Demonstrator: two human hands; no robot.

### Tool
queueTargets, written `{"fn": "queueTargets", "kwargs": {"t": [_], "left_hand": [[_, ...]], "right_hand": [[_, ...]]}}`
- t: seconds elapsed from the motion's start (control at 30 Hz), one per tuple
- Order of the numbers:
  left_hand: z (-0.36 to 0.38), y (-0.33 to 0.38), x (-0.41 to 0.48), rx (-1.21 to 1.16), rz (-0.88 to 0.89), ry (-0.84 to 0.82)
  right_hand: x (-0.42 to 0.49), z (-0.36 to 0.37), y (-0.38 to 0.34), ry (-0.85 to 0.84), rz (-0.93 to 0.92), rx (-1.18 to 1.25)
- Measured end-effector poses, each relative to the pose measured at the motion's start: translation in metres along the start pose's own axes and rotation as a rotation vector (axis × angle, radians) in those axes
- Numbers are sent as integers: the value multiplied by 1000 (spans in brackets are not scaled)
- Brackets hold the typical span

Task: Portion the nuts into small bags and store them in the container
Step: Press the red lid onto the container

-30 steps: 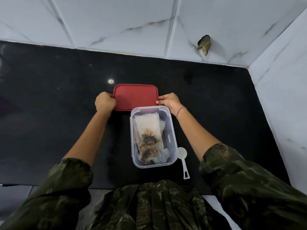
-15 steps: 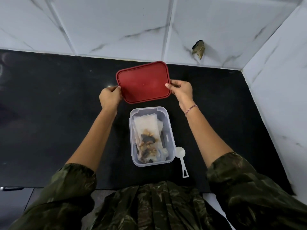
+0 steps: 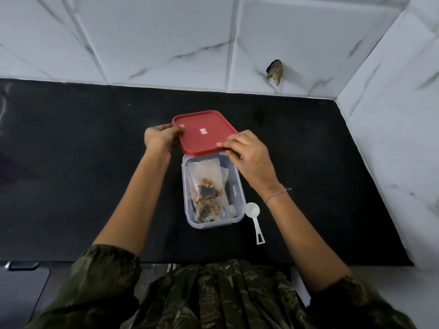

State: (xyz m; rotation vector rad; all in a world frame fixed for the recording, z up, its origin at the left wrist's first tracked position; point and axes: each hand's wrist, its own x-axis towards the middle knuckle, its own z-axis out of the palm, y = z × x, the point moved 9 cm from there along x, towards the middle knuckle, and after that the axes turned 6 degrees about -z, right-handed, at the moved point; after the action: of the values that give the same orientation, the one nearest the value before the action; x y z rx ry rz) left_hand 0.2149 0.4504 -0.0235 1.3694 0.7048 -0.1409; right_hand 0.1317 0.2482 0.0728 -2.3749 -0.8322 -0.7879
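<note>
Inside the container (image 3: pixel 240 186), the filled nut bags (image 3: pixel 206 184) lie stacked; portioning appears complete. Over its far end sits the red lid (image 3: pixel 204 136), unseated. The fingers of the left hand (image 3: pixel 161 138) and right hand (image 3: pixel 249 157) pinch opposite lid edges. Remaining: press the lid closed.

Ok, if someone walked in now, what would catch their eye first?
The flat red plastic lid, gripped at its edges by the left hand and the right hand, is held over the far end of the clear rectangular plastic container. Inside lie small clear bags of nuts; a white plastic scoop lies on the black countertop to its right.
</note>
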Motion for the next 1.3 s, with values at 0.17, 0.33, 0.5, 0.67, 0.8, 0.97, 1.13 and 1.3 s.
{"fn": "queueTargets", "kwargs": {"t": [0.17, 0.33, 0.5, 0.67, 0.8, 0.97, 1.13, 1.3], "left_hand": [[-9, -2, -18, 29, 70, 9], [-16, -19, -38, 52, 97, 12], [-25, -36, -61, 224, 185, 58], [-32, -40, -90, 469, 323, 166], [-35, -41, -104, 593, 403, 213], [-40, -52, -109, 707, 413, 244], [-39, -52, -108, 768, 410, 285], [-33, -50, -101, 789, 412, 291]], "right_hand": [[-22, 1, 2, -108, 155, 91], [-62, 1, 34, -139, 732, 409], [-93, 0, 30, -210, 888, 437], [-112, -1, 16, -202, 873, 310], [-124, -3, 5, -211, 845, 251], [-134, -3, -2, -206, 843, 261], [-127, -2, 1, -187, 834, 224], [-117, 1, 7, -202, 846, 210]]}}
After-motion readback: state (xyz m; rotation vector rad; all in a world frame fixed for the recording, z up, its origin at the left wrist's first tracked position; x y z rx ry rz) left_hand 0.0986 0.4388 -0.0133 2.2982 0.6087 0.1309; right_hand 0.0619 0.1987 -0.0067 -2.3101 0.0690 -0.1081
